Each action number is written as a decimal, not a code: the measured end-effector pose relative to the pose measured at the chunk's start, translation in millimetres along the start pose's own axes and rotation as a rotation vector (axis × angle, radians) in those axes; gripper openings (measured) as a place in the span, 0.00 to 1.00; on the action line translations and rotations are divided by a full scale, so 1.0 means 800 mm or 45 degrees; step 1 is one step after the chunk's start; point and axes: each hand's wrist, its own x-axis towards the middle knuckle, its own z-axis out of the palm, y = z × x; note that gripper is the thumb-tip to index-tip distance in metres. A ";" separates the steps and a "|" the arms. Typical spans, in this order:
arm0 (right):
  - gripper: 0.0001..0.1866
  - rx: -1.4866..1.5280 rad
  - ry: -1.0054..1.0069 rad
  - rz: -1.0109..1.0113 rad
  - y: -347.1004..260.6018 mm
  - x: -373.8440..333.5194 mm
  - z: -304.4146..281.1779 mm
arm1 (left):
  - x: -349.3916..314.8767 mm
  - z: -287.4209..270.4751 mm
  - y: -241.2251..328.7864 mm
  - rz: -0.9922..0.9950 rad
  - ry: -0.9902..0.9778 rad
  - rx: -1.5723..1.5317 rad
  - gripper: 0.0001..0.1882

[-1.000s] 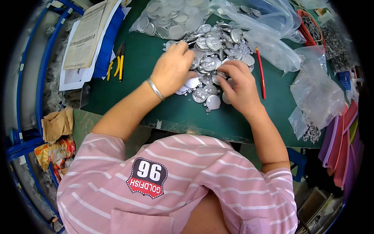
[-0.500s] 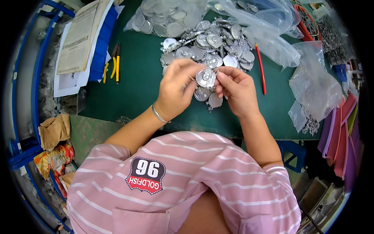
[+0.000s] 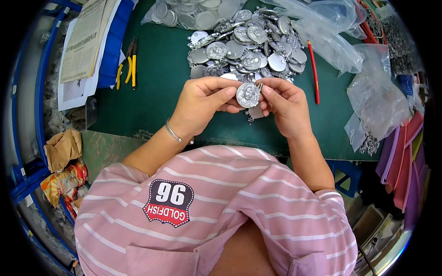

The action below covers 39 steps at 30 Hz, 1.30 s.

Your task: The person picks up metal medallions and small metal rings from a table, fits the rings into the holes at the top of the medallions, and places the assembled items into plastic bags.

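Between my two hands is a round silver medallion [image 3: 248, 95] with an embossed figure on its face. My left hand [image 3: 202, 102] pinches its left edge between thumb and fingers. The fingers of my right hand [image 3: 286, 103] are closed at its upper right rim, by a small link or loop. Just beyond my fingers lies a heap of similar silver medallions [image 3: 257, 34], some face up and some showing plain backs. Another medallion [image 3: 254, 113] lies on the table under my hands, partly hidden by the held one.
On the green table [image 3: 156, 60] lie yellow-handled pliers [image 3: 127, 69] at left and a red pencil [image 3: 314, 73] at right. A blue tray [image 3: 117, 41] with papers stands far left. Plastic bags [image 3: 375, 92] lie at right; a bag of discs [image 3: 193, 14] sits at the back.
My left hand has moved from a blurred position above the medallion to a steady pinch on its left edge. The medallion now faces up more plainly, and the view has shifted slightly.
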 end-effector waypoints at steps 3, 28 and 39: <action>0.10 -0.013 0.012 0.011 -0.001 -0.001 -0.003 | 0.000 0.002 0.003 -0.038 0.016 0.023 0.11; 0.07 -1.366 -0.031 -1.275 -0.019 0.088 0.050 | -0.023 -0.047 0.020 -0.259 0.042 -0.748 0.36; 0.18 -0.315 -0.283 -0.425 0.007 0.015 0.025 | -0.012 -0.028 0.008 -0.337 0.028 -0.284 0.14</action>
